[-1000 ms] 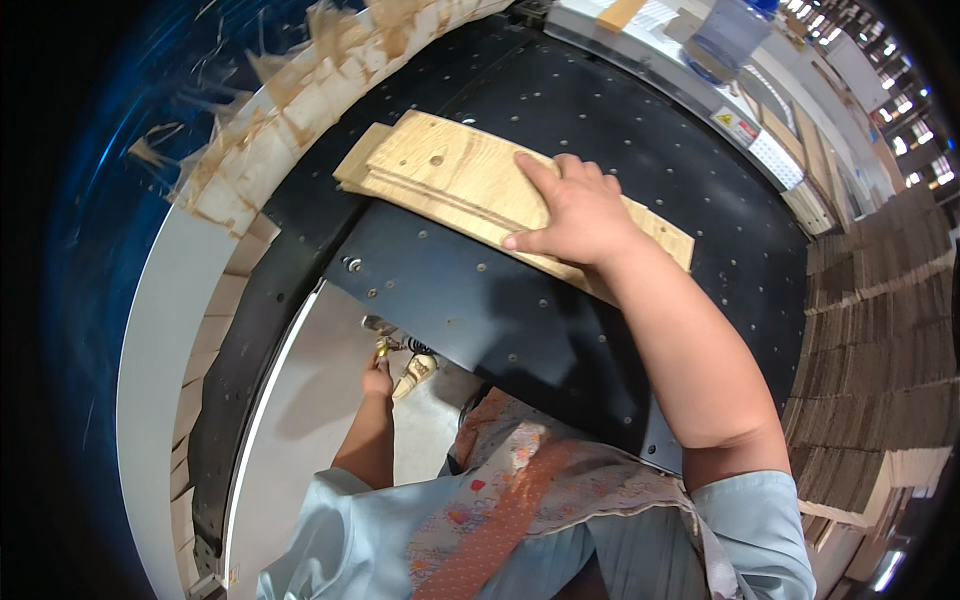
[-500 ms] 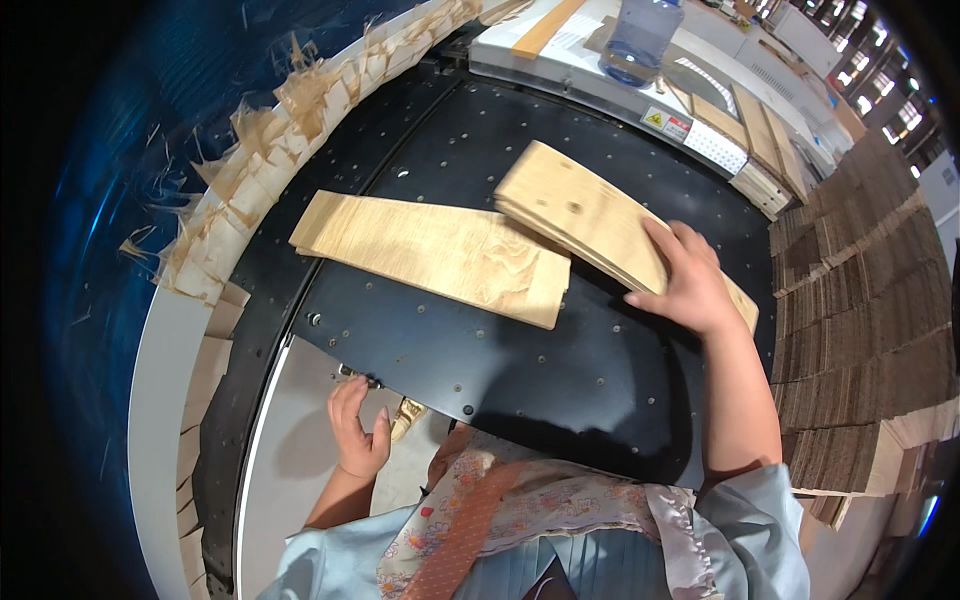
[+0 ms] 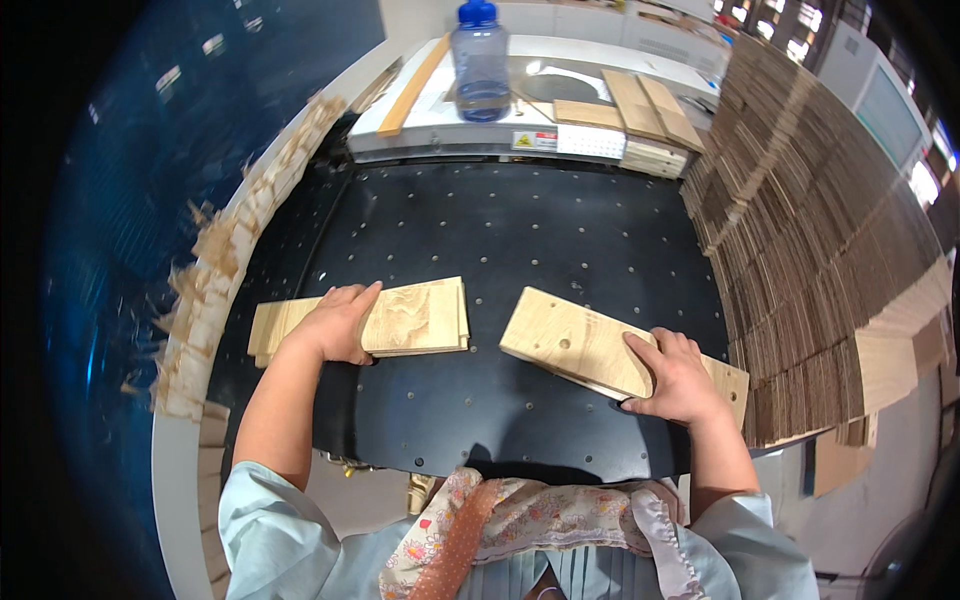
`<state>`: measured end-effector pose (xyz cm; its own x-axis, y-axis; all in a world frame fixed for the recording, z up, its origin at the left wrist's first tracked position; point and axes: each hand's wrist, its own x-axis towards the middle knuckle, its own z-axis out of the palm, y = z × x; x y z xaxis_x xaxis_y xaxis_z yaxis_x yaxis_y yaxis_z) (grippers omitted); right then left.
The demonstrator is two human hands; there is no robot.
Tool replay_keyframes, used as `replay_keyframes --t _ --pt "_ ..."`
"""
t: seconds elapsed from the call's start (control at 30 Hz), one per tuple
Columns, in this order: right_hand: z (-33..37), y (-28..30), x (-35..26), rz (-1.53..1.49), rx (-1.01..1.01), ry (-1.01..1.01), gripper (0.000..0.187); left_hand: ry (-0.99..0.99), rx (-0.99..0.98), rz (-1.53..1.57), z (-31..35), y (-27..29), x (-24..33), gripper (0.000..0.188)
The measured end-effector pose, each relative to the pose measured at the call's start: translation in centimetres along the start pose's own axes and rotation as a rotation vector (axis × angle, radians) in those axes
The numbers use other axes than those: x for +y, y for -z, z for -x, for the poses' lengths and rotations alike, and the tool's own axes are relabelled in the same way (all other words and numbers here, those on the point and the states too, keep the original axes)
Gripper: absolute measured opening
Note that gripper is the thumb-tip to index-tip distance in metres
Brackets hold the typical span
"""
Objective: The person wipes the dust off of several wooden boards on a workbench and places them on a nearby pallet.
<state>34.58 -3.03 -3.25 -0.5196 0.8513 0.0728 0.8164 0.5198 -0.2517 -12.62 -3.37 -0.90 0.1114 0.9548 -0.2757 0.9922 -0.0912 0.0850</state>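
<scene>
On the left of the black studded table, my left hand (image 3: 335, 325) grips a short stack of light wooden planks (image 3: 415, 315), thumb on the near side and fingers over the top. The stack's ends are slightly uneven. My right hand (image 3: 680, 380) is closed across a second stack of wooden planks (image 3: 575, 340), which slants down to the right and shows small dark knots on its top board. A gap of black tabletop lies between the two stacks. The undersides of both stacks are hidden.
A white machine bed (image 3: 550, 75) at the back carries a blue-capped water bottle (image 3: 481, 70), a long wooden strip (image 3: 414, 88) and several boards (image 3: 640, 105). Tall stacked brown boards (image 3: 800, 230) line the right side. Torn tape hangs along the padded left edge (image 3: 220, 250).
My left hand has come up from the table's front edge and taken hold of the left plank stack. The right-hand stack has moved nearer and apart from it. The view has turned.
</scene>
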Motion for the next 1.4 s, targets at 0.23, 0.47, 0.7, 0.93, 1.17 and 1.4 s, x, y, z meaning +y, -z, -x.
replay_keyframes --t 0.23,0.47,0.7,0.93,1.17,1.4 --pt "-0.1 -1.5 0.2 -0.08 -0.031 0.035 0.089 -0.005 -0.029 0.038 -1.2 -0.1 -0.4 0.12" --pt "0.8 -0.3 -1.0 -0.045 -0.208 -0.003 0.098 -0.02 0.001 0.057 -0.4 -0.5 -1.1 0.119" --pt "1.6 -0.1 -1.6 -0.075 -0.197 0.086 0.089 -0.065 0.024 0.048 -1.0 0.6 -0.9 0.114" --pt "-0.9 -1.7 -1.6 -0.127 -0.183 0.324 0.081 -0.124 0.142 0.028 -5.3 5.2 2.1 0.114" --pt "-1.6 -2.7 -1.7 -0.294 -0.099 0.346 0.083 -0.133 0.097 -0.191 -15.9 4.8 4.0 0.105" --pt "-1.7 -2.7 -1.5 -0.227 -0.134 0.286 0.049 -0.066 -0.109 -0.251 -23.3 5.5 1.5 0.11"
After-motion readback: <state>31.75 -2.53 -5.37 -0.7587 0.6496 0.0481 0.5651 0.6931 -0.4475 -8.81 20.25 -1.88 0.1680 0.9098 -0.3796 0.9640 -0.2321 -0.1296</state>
